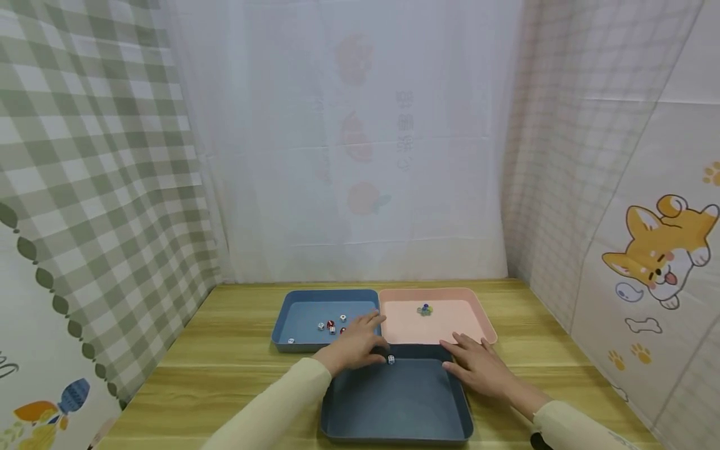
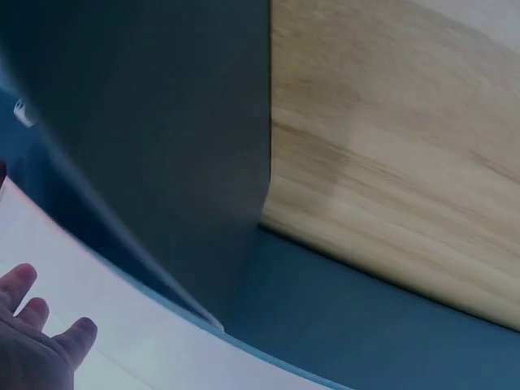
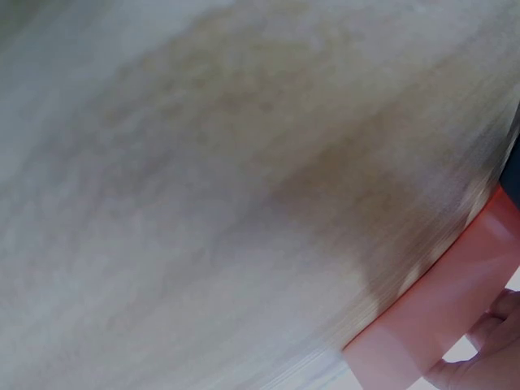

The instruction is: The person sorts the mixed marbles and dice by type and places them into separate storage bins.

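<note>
My left hand (image 1: pixel 357 344) reaches over the near right corner of the blue tray (image 1: pixel 298 347), its fingers loosely spread and holding nothing. Close by its thumb, a white die (image 1: pixel 390 359) lies at the far end of the dark grey-blue tray (image 1: pixel 399 400). In the left wrist view the same hand (image 2: pixel 41 345) has its fingers apart. My right hand (image 1: pixel 480 367) rests with extended fingers by the dark tray's far right corner and the front edge of the pink tray (image 1: pixel 484 322). The right wrist view shows that hand (image 3: pixel 491 349) beside the pink wall.
Several white and red dice (image 1: pixel 332 329) lie in the blue tray, partly hidden by my left hand. The pink tray has a small cluster of clear, blue and yellowish pieces (image 1: pixel 425 309). All three trays meet on a wood-grain table (image 1: pixel 225 362), with cloth curtains (image 1: pixel 360 250) around it.
</note>
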Action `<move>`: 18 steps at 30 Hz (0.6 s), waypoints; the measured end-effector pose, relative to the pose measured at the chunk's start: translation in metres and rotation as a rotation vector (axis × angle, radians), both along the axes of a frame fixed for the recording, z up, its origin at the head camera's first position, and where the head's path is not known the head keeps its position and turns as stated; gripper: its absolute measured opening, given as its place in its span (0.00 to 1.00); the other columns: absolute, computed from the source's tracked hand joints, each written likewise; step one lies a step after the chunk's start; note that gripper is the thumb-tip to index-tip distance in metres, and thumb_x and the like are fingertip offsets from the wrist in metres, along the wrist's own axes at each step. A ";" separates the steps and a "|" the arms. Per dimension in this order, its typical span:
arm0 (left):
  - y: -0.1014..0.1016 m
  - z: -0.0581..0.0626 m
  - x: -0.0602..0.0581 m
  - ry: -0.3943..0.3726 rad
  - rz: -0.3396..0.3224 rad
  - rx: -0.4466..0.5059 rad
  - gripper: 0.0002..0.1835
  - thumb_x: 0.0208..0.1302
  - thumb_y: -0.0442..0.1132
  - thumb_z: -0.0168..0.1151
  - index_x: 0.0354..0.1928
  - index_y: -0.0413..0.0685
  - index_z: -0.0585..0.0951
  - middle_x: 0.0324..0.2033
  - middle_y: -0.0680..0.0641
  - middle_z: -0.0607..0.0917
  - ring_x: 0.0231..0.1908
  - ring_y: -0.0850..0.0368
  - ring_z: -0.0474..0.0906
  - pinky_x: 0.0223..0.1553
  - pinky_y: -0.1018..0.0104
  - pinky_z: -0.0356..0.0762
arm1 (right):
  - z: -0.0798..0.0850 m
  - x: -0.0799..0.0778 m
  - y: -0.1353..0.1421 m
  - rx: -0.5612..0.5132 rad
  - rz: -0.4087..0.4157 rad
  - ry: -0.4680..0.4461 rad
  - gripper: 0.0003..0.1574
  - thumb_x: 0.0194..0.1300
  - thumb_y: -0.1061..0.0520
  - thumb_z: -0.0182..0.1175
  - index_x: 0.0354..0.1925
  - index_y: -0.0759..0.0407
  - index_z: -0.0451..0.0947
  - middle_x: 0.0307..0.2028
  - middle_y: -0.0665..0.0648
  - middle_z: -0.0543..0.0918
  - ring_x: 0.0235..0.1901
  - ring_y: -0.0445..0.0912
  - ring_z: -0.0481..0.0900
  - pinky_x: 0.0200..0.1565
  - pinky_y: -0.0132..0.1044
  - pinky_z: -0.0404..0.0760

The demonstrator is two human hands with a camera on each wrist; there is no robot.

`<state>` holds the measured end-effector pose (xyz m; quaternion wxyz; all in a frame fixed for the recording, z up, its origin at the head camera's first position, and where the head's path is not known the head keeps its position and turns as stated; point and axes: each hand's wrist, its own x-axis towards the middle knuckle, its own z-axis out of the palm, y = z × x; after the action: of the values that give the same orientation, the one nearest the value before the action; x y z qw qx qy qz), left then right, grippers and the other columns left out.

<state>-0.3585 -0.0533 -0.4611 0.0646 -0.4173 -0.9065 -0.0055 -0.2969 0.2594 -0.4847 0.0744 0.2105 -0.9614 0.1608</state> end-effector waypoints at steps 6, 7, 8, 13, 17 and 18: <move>0.006 -0.012 0.002 0.046 -0.024 -0.108 0.17 0.64 0.56 0.66 0.54 0.68 0.86 0.72 0.43 0.64 0.74 0.44 0.53 0.67 0.47 0.62 | -0.001 0.000 0.000 0.001 0.011 0.005 0.35 0.72 0.37 0.54 0.66 0.56 0.75 0.65 0.69 0.71 0.67 0.67 0.65 0.61 0.76 0.52; 0.007 -0.014 0.002 0.054 -0.031 -0.117 0.17 0.64 0.56 0.66 0.54 0.68 0.86 0.72 0.43 0.64 0.74 0.44 0.54 0.67 0.47 0.62 | -0.001 0.000 0.000 0.002 0.013 0.005 0.35 0.72 0.37 0.54 0.66 0.56 0.75 0.65 0.69 0.71 0.67 0.67 0.65 0.61 0.76 0.52; 0.007 -0.015 0.002 0.065 -0.038 -0.120 0.16 0.64 0.56 0.67 0.53 0.69 0.86 0.72 0.43 0.64 0.73 0.44 0.54 0.67 0.48 0.63 | -0.001 0.000 -0.001 0.001 0.014 0.005 0.35 0.72 0.37 0.54 0.66 0.56 0.75 0.65 0.69 0.71 0.67 0.67 0.65 0.61 0.77 0.52; 0.006 -0.018 0.001 0.092 -0.076 -0.065 0.10 0.62 0.54 0.69 0.45 0.68 0.88 0.69 0.44 0.68 0.72 0.44 0.57 0.67 0.49 0.63 | -0.001 -0.001 -0.002 -0.011 0.012 0.012 0.34 0.72 0.39 0.56 0.66 0.56 0.75 0.65 0.70 0.71 0.67 0.67 0.65 0.61 0.77 0.51; 0.007 -0.020 0.001 0.103 -0.090 -0.084 0.12 0.63 0.54 0.69 0.47 0.68 0.88 0.70 0.43 0.67 0.72 0.43 0.57 0.67 0.49 0.63 | -0.002 -0.001 -0.001 -0.009 0.009 0.013 0.34 0.72 0.38 0.56 0.66 0.56 0.75 0.65 0.70 0.71 0.66 0.67 0.65 0.61 0.77 0.51; 0.007 -0.021 0.000 0.109 -0.092 -0.094 0.12 0.63 0.55 0.68 0.48 0.69 0.88 0.70 0.43 0.67 0.72 0.43 0.57 0.67 0.48 0.63 | -0.002 -0.001 -0.001 -0.004 0.008 0.012 0.34 0.72 0.38 0.55 0.66 0.56 0.75 0.65 0.70 0.72 0.66 0.67 0.65 0.61 0.77 0.51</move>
<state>-0.3581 -0.0463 -0.4824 0.0941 -0.4607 -0.8807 0.0568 -0.2975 0.2588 -0.4863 0.0800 0.2151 -0.9598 0.1618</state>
